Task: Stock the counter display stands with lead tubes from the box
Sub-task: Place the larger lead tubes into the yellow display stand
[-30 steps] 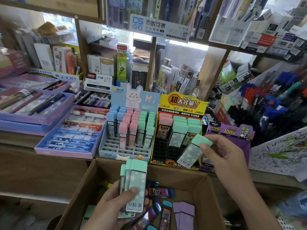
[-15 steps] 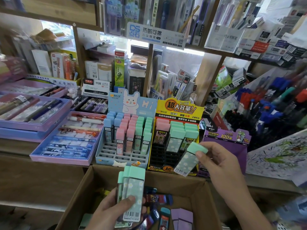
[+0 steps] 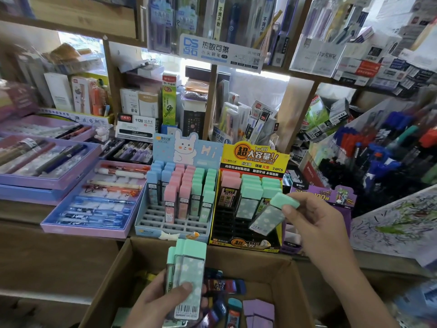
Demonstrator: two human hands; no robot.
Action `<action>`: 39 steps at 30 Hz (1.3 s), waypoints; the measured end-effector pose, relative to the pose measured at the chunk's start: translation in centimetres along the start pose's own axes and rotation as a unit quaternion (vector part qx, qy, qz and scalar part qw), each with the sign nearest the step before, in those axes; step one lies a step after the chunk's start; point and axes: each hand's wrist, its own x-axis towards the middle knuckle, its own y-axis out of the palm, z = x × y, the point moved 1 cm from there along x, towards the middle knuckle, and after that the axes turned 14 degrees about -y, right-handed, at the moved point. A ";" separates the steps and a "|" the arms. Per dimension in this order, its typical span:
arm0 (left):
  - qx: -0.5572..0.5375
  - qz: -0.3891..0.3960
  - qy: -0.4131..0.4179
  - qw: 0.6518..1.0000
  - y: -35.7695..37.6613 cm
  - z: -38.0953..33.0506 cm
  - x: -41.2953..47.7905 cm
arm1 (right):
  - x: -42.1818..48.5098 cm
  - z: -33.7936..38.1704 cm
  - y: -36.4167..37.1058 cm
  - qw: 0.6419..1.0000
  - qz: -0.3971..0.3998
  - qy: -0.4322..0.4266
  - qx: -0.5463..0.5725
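My right hand (image 3: 314, 223) pinches one mint-capped lead tube (image 3: 272, 215) by its cap, tilted, low over the front right slots of the black and yellow display stand (image 3: 250, 242). That stand holds pink and mint tubes in its back rows. My left hand (image 3: 156, 301) grips a small stack of mint lead tubes (image 3: 186, 275) upright above the cardboard box (image 3: 300, 292). More tubes, dark and purple, lie in the box. The blue rabbit display stand (image 3: 170, 223) to the left holds blue, pink and mint tubes.
Purple and blue pen trays (image 3: 78, 223) lie on the counter at left. A purple display (image 3: 331, 197) stands behind my right hand, with a rack of pens (image 3: 383, 152) at the right. Crowded shelves rise behind the stands.
My right hand has lowered the single mint tube closer to the black stand's front slots. My left hand keeps its stack in about the same place.
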 end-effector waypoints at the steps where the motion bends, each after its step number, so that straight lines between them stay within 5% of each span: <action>1: 0.000 0.002 0.002 1.000 0.1 0.0 0.0 | 0.3 0.0 0.0 1.000 -0.005 0.002 0.002; 23: -0.005 0.008 0.015 1.000 -0.2 -0.2 0.2 | 3.2 -2.3 3.1 0.993 0.096 -0.011 -0.074; 34: -0.011 0.001 0.017 1.000 -0.2 -0.3 0.0 | 3.1 -2.4 4.0 0.964 0.081 -0.136 -0.213; 39: 0.000 0.004 0.009 1.000 -0.1 -0.3 -0.5 | 3.1 -2.0 3.7 0.956 0.100 -0.130 -0.245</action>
